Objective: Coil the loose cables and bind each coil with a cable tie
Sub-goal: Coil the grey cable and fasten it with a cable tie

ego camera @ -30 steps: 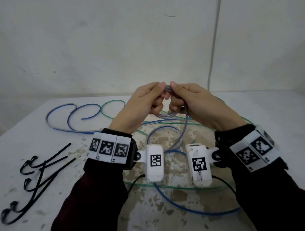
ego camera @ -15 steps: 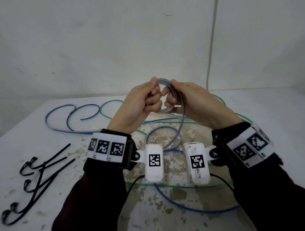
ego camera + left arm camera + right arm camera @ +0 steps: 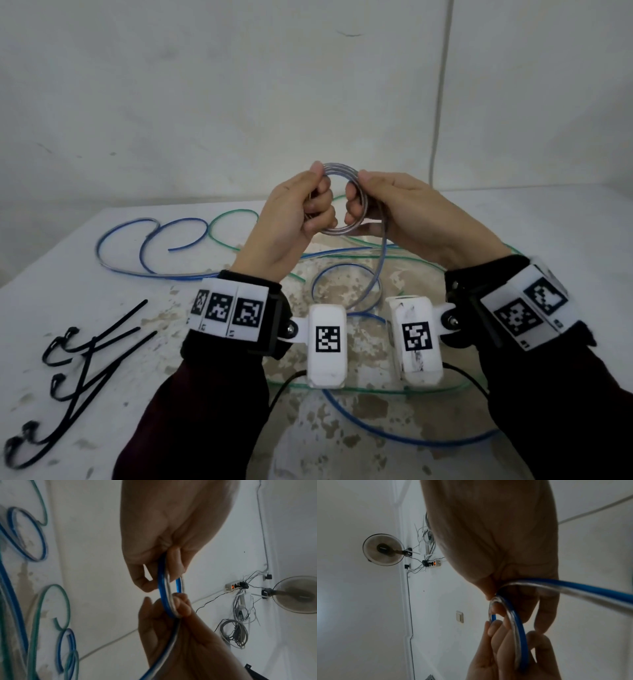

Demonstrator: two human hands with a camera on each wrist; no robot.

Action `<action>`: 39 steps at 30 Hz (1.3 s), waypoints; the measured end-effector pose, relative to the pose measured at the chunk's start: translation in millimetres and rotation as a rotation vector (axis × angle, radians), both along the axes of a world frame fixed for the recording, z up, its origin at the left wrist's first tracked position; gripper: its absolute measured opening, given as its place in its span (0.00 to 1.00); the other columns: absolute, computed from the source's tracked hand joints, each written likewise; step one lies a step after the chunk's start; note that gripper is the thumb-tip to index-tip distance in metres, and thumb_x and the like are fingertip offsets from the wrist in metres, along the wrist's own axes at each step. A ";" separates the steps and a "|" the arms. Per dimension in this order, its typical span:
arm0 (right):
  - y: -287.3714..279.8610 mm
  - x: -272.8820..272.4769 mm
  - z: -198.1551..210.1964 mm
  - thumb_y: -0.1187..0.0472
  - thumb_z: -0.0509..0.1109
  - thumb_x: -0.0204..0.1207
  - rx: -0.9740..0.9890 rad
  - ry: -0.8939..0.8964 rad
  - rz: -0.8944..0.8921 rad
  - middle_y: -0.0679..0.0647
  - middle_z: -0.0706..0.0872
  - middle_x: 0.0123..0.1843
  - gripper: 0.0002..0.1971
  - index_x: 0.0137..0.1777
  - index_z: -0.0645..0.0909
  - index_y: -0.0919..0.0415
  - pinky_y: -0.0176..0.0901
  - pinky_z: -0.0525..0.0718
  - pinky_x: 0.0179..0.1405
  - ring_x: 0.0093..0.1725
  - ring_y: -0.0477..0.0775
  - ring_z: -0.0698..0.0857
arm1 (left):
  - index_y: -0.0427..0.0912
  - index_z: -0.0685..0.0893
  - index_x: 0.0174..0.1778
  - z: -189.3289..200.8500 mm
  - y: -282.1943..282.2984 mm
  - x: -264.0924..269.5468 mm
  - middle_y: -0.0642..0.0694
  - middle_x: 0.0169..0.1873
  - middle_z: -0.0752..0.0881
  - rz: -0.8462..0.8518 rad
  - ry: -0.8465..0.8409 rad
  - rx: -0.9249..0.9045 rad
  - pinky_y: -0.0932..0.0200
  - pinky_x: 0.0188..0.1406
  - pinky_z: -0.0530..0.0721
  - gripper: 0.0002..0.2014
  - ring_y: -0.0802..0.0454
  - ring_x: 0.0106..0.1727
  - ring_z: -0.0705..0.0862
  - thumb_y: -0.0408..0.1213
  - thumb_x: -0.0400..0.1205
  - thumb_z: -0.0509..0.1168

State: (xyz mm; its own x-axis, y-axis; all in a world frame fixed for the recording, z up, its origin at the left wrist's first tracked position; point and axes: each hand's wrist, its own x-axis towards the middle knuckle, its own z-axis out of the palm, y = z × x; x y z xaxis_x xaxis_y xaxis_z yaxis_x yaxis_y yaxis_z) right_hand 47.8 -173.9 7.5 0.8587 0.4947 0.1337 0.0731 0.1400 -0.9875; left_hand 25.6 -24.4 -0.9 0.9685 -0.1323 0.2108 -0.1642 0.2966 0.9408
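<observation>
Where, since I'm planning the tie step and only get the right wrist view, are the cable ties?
Observer: Three black cable ties lie loose on the table, to the person's left and nearer to them than the hands.
Operator: Is the blue cable fully wound?
Observer: No. Left hand and right hand grip the coil above the table, but its tail drops and loops on the tabletop.
Operator: Any other cable waiting?
Observer: A green cable lies uncoiled on the table.
</observation>
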 end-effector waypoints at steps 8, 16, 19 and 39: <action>-7.8 2.9 -2.1 0.57 0.53 0.88 -0.132 -0.104 -0.009 0.42 0.65 0.21 0.16 0.38 0.73 0.60 0.37 0.85 0.34 0.21 0.42 0.67 | 0.35 0.80 0.43 0.0 10.7 -5.4 0.48 0.23 0.80 -0.114 0.038 0.194 0.60 0.40 0.85 0.13 0.49 0.30 0.86 0.35 0.87 0.53; -5.9 6.1 -5.0 0.53 0.56 0.86 -0.147 -0.060 -0.099 0.45 0.67 0.20 0.18 0.36 0.75 0.59 0.36 0.77 0.30 0.21 0.45 0.70 | 0.34 0.83 0.46 -1.5 8.7 -5.8 0.47 0.27 0.87 0.009 -0.039 0.279 0.60 0.40 0.86 0.10 0.51 0.30 0.88 0.32 0.86 0.57; -6.0 4.9 -6.3 0.53 0.53 0.87 -0.183 -0.098 -0.037 0.44 0.61 0.21 0.18 0.35 0.70 0.58 0.36 0.71 0.29 0.22 0.45 0.60 | 0.33 0.79 0.42 -2.2 2.4 -5.2 0.46 0.21 0.79 -0.088 0.018 0.243 0.60 0.31 0.83 0.13 0.50 0.24 0.82 0.36 0.87 0.55; -0.9 1.4 -0.3 0.57 0.54 0.87 -0.087 -0.076 -0.106 0.48 0.78 0.24 0.18 0.42 0.81 0.62 0.38 0.83 0.36 0.27 0.46 0.79 | 0.39 0.71 0.36 -0.7 -2.2 -2.3 0.54 0.22 0.61 0.076 -0.077 0.062 0.65 0.23 0.54 0.17 0.60 0.21 0.56 0.39 0.89 0.49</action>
